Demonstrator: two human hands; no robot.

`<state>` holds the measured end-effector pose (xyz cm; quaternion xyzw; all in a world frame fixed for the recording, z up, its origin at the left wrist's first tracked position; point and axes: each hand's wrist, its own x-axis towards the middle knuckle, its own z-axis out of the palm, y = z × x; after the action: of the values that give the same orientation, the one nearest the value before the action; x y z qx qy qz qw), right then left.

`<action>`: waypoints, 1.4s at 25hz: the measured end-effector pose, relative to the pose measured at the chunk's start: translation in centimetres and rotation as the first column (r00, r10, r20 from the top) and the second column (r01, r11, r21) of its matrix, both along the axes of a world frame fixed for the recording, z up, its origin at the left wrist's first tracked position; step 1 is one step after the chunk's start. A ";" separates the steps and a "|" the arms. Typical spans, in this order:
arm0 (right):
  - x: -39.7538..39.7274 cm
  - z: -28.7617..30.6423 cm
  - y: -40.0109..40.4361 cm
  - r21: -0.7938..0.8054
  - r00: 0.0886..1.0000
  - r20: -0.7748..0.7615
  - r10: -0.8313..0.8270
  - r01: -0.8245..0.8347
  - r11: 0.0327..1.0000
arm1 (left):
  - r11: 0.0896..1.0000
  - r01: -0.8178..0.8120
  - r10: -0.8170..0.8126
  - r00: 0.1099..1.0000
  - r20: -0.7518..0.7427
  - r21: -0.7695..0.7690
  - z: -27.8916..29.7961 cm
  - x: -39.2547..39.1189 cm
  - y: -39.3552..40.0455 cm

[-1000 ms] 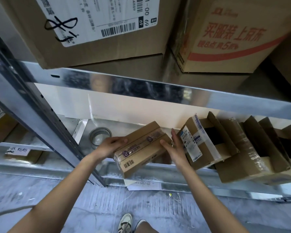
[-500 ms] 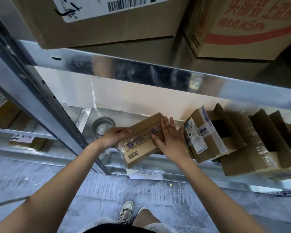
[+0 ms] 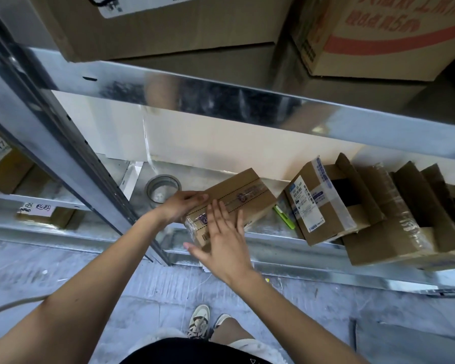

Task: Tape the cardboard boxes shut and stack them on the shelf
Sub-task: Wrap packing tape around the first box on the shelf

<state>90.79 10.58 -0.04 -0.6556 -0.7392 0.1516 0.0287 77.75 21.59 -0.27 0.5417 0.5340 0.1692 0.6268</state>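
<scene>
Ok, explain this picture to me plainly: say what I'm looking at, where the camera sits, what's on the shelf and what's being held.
There is no machine: a person wears a camera on the head, looking down at two bare arms. The left hand grips the far-left end of a small taped box on the metal shelf. The right hand lies flat on top, fingers straight, pressing it. A tape roll sits to its left, a green pen to its right, then open boxes with raised flaps. Bigger boxes sit on the shelf above.
</scene>
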 end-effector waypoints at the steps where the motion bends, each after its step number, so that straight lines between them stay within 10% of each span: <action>1: -0.5 -0.2 -0.4 0.010 1.000 -0.023 0.015 -0.015 1.000 | 1.000 -0.001 0.001 1.000 -0.002 0.006 0.0 0.0 0.0; 11: 0.7 0.8 -2.6 0.002 0.939 -0.239 0.249 -0.255 0.967 | 0.999 0.034 -0.034 0.999 -0.002 0.024 0.0 -0.2 0.2; 16: 9.1 1.3 2.6 -0.089 0.969 -0.118 -0.217 0.207 0.974 | 0.998 0.041 -0.041 0.999 0.003 -0.050 -0.2 -0.8 0.4; 20: 12.9 1.6 4.5 -0.401 0.622 -0.605 -0.496 0.300 0.866 | 0.994 -0.080 0.082 0.996 0.025 -0.072 -0.5 -0.5 0.4; 26: 11.4 2.1 4.4 -0.231 0.538 -0.652 -0.534 0.529 0.816 | 0.897 -0.344 0.384 0.918 0.103 -0.277 -3.1 0.7 -1.6; 30: 11.4 1.4 5.8 -0.213 0.515 -0.480 -0.710 0.716 0.664 | 0.638 -0.537 0.720 0.671 0.179 -0.552 -3.6 1.8 -1.5; 32: 11.7 1.3 7.0 -0.247 0.455 -0.446 -0.771 0.766 0.594 | 0.669 -0.541 0.735 0.587 0.340 -0.510 -2.5 2.5 -1.3; 35: 12.2 2.2 8.6 -0.530 0.102 -0.552 -0.828 0.723 0.443 | 0.740 -0.576 0.673 0.639 0.372 -0.348 -1.3 3.4 -2.0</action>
<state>103.04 19.20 2.16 -0.8108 -0.1818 0.4172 0.3682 81.11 19.55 -1.60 0.1987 0.5318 0.4494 0.6898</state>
